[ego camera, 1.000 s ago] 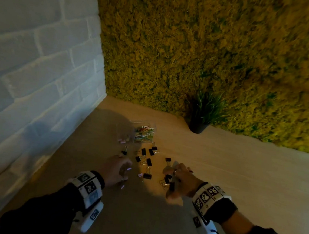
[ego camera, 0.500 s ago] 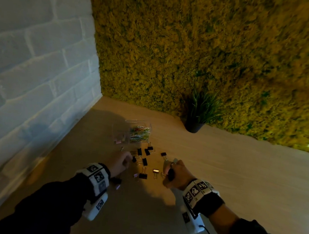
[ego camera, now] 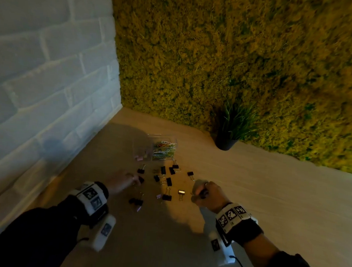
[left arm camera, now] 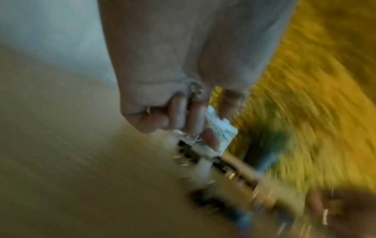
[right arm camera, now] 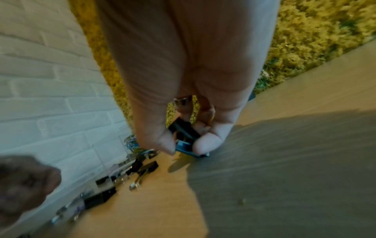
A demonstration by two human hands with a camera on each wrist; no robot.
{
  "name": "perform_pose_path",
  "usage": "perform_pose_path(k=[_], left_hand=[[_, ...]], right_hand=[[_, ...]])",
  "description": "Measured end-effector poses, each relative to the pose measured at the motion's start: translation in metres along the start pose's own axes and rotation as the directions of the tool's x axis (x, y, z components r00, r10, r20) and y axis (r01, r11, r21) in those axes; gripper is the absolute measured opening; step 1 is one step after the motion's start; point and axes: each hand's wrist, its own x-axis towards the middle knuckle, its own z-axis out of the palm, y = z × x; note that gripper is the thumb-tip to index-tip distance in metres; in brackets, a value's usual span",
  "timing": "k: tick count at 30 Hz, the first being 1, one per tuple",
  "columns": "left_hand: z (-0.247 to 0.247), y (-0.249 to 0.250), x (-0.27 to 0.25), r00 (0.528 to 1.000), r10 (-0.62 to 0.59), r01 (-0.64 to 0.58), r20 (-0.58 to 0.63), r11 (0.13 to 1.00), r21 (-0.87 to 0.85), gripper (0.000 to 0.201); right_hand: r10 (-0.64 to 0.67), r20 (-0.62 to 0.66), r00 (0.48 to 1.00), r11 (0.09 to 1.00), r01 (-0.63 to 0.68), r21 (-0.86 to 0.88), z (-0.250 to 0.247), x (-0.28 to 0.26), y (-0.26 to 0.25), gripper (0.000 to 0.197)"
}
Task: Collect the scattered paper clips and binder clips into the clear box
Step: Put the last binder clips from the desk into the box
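Note:
The clear box [ego camera: 171, 140] sits at the back of the wooden table [ego camera: 250, 190] with coloured paper clips [ego camera: 163, 150] inside. Several black binder clips [ego camera: 168, 181] lie scattered in front of it, plus a gold one [ego camera: 181, 192]. My left hand [ego camera: 135, 181] reaches in from the left, and its curled fingers pinch a black binder clip [ego camera: 140, 180]. The left wrist view is blurred and shows curled fingers [left arm camera: 179, 116] with wire glints. To the right of the pile, my right hand [ego camera: 201, 194] grips black binder clips [right arm camera: 183, 128] between thumb and fingers [right arm camera: 205, 141].
A white brick wall [ego camera: 40, 71] runs along the left and a moss wall [ego camera: 239, 54] stands behind. A small potted plant [ego camera: 228, 135] stands behind and to the right of the box. Pink paper clips [ego camera: 158, 196] lie among the binder clips, with another black binder clip [ego camera: 136, 201] nearer me.
My left hand has moved forward to a black clip at the pile's left edge. My right hand has closed on clips and drawn slightly right, uncovering the gold clip.

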Motion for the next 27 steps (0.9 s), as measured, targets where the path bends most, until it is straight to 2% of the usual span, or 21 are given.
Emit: perform_pose_path(k=[1,2,4,6,9,12,14,16,17,18,19,20,21,22,23,24,27], left_hand=[[-0.002,-0.003,-0.002,0.997,0.049,-0.056,0.058,0.989,0.136,0.016],[-0.003,-0.006,-0.005,0.988,0.049,-0.084,0.146,0.965,0.249,0.013],[-0.004,-0.017,-0.006,0.962,-0.024,-0.085,0.27,0.919,0.384,0.035],[-0.004,-0.019,-0.008,0.955,-0.063,-0.072,0.29,0.899,0.432,0.039],[-0.002,-0.016,-0.009,0.964,-0.002,-0.135,0.266,0.858,0.496,0.021],[0.001,-0.016,-0.009,0.97,0.028,-0.153,0.24,0.84,0.52,0.015],[0.002,-0.014,-0.011,0.974,0.012,-0.128,0.224,0.852,0.508,0.014],[0.0,-0.014,-0.009,0.98,0.001,-0.084,0.197,0.907,0.413,0.013],[-0.002,-0.012,-0.009,0.986,-0.003,-0.054,0.169,0.941,0.334,0.012],[-0.004,-0.011,-0.007,0.99,-0.02,-0.011,0.139,0.976,0.216,0.011],[-0.005,-0.009,-0.006,0.992,-0.046,0.041,0.119,0.998,0.046,0.012],[-0.005,-0.007,-0.004,0.988,-0.089,0.11,0.125,0.978,-0.179,0.016],[-0.004,-0.004,-0.003,0.982,-0.118,0.171,0.149,0.892,-0.418,0.021],[-0.002,-0.001,-0.003,0.973,-0.129,0.219,0.192,0.774,-0.594,0.026],[0.001,0.002,-0.003,0.96,-0.129,0.269,0.248,0.666,-0.696,0.028],[0.005,0.007,-0.005,0.945,-0.11,0.312,0.309,0.59,-0.744,0.025],[0.024,0.023,-0.006,0.907,-0.009,0.374,0.422,0.482,-0.793,0.024]], right_hand=[[-0.001,-0.001,1.0,0.999,0.001,0.038,-0.003,-0.002,0.0,0.016],[0.0,0.014,1.0,0.997,-0.001,0.071,-0.005,-0.003,0.0,0.019],[0.028,0.049,0.998,0.99,-0.035,0.139,-0.007,-0.002,0.005,0.029],[0.071,0.031,0.997,0.975,-0.075,0.207,-0.008,-0.002,0.009,0.029],[0.129,0.019,0.991,0.921,-0.127,0.368,-0.01,-0.004,0.016,0.022],[0.205,0.002,0.979,0.798,-0.169,0.578,-0.013,-0.005,0.019,0.019],[0.254,-0.009,0.967,0.628,-0.158,0.762,-0.013,-0.006,0.019,0.018],[0.234,0.017,0.972,0.387,-0.109,0.916,-0.014,-0.007,0.018,0.018],[0.228,0.035,0.973,0.283,-0.101,0.954,-0.016,-0.007,0.019,0.029],[0.221,0.065,0.973,0.209,-0.112,0.971,-0.018,-0.008,0.016,0.031],[0.236,0.096,0.967,0.168,-0.138,0.976,-0.021,-0.009,0.015,0.019],[0.264,0.121,0.957,0.115,-0.156,0.981,-0.024,-0.009,0.013,0.008],[0.277,0.149,0.949,0.034,-0.164,0.986,-0.025,-0.009,0.012,0.01],[0.254,0.182,0.95,-0.071,-0.169,0.983,-0.026,-0.009,0.009,0.024],[0.197,0.205,0.959,-0.164,-0.174,0.971,-0.025,-0.008,0.006,0.04],[0.135,0.214,0.967,-0.228,-0.18,0.957,-0.022,-0.007,0.002,0.05],[0.026,0.2,0.979,-0.257,-0.187,0.948,-0.013,-0.004,-0.015,0.051]])
